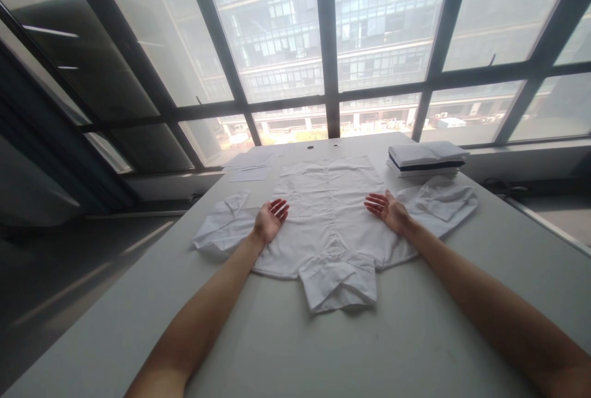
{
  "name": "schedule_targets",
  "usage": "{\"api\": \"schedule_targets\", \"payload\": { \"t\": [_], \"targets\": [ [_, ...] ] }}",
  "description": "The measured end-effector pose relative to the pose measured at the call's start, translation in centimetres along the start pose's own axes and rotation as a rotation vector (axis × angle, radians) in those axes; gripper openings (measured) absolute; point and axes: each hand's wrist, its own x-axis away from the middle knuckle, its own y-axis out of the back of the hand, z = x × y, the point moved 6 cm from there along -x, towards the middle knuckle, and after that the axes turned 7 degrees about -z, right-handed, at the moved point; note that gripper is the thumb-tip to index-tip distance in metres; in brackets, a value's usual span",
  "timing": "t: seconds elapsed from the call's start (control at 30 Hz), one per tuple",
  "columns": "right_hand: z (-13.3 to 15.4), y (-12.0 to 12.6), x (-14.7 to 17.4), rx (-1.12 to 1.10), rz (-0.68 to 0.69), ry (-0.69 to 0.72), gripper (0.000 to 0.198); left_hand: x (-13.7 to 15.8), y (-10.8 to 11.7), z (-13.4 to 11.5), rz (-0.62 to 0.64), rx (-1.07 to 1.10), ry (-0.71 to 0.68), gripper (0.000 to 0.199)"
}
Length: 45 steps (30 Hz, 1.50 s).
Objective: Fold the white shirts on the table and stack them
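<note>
White fabric shirt (314, 191) spread flat on broad white table (272, 336). Bare left hand (271, 220), bare right hand (388, 211): palms up, fingers extended, at opposite sides of shirt. Folded white-and-dark stack (427, 159) beyond right hand.

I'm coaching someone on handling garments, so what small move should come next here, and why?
Probably the right hand should pinch the sleeve beside it and bring it inward over the white garment. The garment's body lies spread out, that sleeve sticks out sideways on the table, and the hand is open close by, apparently holding nothing.
</note>
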Motion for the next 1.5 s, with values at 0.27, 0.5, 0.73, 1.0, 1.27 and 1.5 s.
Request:
{"api": "schedule_targets", "payload": {
  "t": [0.27,0.5,0.73,1.0,1.27,1.5],
  "targets": [
    [-0.1,0.1,-0.1,0.006,-0.001,-0.008,0.042,0.0,-0.2,0.4,-0.076,-0.242,-0.243,0.011],
    [0.0,-0.1,0.1,0.013,-0.007,-0.002,0.042,3.0,-3.5,2.4,0.354,-0.943,-0.591,0.025],
    [0.0,-0.3,0.2,0.02,-0.012,0.008,0.042,3.3,-3.5,2.6,0.389,-1.058,-0.656,0.034],
    [0.1,-0.4,0.4,0.036,-0.017,0.014,0.043,3.1,-3.5,3.0,0.403,-1.322,-0.909,0.031],
    [0.1,-0.5,0.5,0.042,-0.024,0.006,0.044,2.9,-3.5,3.6,0.406,-1.551,-1.037,0.037],
    [0.3,-0.8,0.8,0.087,-0.055,0.026,0.041,3.1,-3.7,3.5,0.4,-1.571,-1.024,0.038]
  ]
}}
